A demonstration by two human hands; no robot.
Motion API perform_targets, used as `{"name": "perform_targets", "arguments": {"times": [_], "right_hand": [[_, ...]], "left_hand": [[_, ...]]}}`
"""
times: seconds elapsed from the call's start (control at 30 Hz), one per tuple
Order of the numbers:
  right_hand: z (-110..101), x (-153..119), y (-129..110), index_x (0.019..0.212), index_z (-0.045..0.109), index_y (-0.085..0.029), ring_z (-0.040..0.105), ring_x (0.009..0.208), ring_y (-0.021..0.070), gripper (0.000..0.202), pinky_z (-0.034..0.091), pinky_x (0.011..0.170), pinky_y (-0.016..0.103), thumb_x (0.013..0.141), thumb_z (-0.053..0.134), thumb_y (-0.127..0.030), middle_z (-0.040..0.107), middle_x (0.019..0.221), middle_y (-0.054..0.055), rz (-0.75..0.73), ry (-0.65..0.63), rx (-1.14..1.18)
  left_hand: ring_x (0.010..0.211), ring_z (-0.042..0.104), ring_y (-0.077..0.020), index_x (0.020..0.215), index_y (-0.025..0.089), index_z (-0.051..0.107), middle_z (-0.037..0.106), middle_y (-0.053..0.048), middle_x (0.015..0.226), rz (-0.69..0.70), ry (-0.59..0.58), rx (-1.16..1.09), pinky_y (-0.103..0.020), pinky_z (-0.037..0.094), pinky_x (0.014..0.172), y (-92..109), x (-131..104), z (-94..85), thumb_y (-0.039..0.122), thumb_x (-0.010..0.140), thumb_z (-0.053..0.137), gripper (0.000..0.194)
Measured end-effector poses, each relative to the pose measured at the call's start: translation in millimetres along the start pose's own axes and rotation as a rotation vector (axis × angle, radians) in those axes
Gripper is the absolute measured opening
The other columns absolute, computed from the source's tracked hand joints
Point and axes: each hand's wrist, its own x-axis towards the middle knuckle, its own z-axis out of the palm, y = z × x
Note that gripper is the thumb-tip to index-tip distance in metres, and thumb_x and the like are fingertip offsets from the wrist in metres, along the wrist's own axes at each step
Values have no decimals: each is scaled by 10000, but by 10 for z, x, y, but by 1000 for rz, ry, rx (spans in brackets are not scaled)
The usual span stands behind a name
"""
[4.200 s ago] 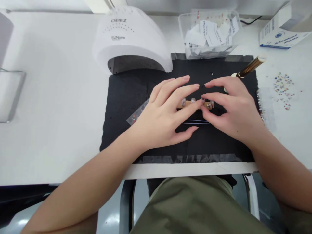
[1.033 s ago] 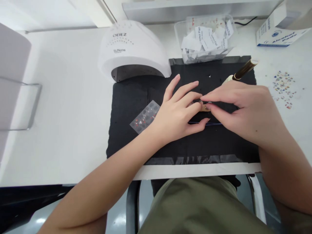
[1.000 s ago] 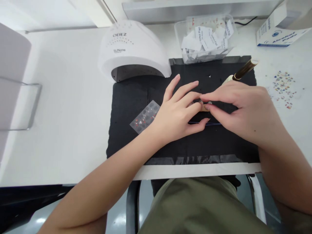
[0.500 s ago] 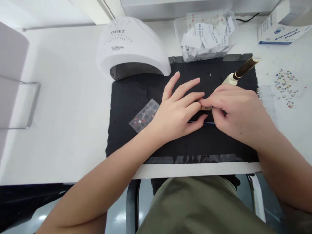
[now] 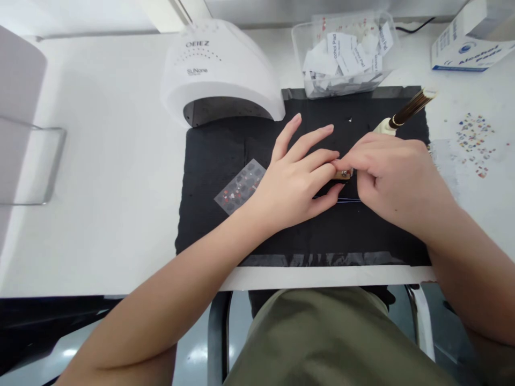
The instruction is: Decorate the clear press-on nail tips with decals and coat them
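Note:
My left hand [image 5: 295,185] lies over the black mat [image 5: 217,241] with its upper fingers spread. Its lower fingers and thumb are around a small tan piece [image 5: 341,175] that bears something shiny. My right hand [image 5: 398,177] is closed at the right end of that piece, its fingertip touching it. Whatever is between the right fingers is hidden. Behind the right hand stands a white bottle [image 5: 385,127] with a long brown-gold handle [image 5: 412,108]. Thin pale lines run on the mat below the piece. Left of my left hand lies a clear sticker sheet [image 5: 240,187].
A white dome lamp [image 5: 225,64] stands at the back left. Behind the mat is a clear bin [image 5: 309,86] of alcohol pads, with an Alcohol Pads box [image 5: 462,48] at the back right. Small gems [image 5: 475,136] lie scattered at the right, by a white cloth [image 5: 444,161].
My right hand has shifted slightly right relative to the tan piece, and more of the piece's shiny part shows. The whole view has moved a little.

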Motion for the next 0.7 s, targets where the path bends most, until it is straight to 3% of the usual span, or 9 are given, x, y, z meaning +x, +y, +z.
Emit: {"name": "perform_targets", "arguments": {"times": [0.33, 0.57, 0.7], "right_hand": [[27, -13, 8, 799, 782, -266, 760, 932, 249, 425, 643, 892, 466, 986, 474, -41, 804, 864, 38, -9, 41, 36], [58, -104, 7, 1014, 842, -293, 797, 1112, 252, 491, 650, 1070, 495, 1068, 412, -62, 889, 1097, 30, -35, 103, 86], [55, -118, 6, 1126, 849, -321, 785, 1154, 250, 514, 635, 1107, 497, 1095, 391, -91, 885, 1123, 24, -18, 114, 95]], "left_hand": [[1637, 606, -387, 1102, 303, 733, 856, -33, 1314, -24, -8, -20, -794, 292, 1461, 0, -9, -3, 334, 1083, 685, 60], [1580, 653, -393, 1023, 277, 694, 819, -31, 1383, -4, 55, -6, -778, 337, 1445, -12, 0, 34, 345, 1077, 649, 99], [1543, 672, -401, 1040, 278, 698, 805, -43, 1377, -20, 93, -17, -780, 377, 1422, 8, 14, 42, 361, 1063, 638, 105]]}}
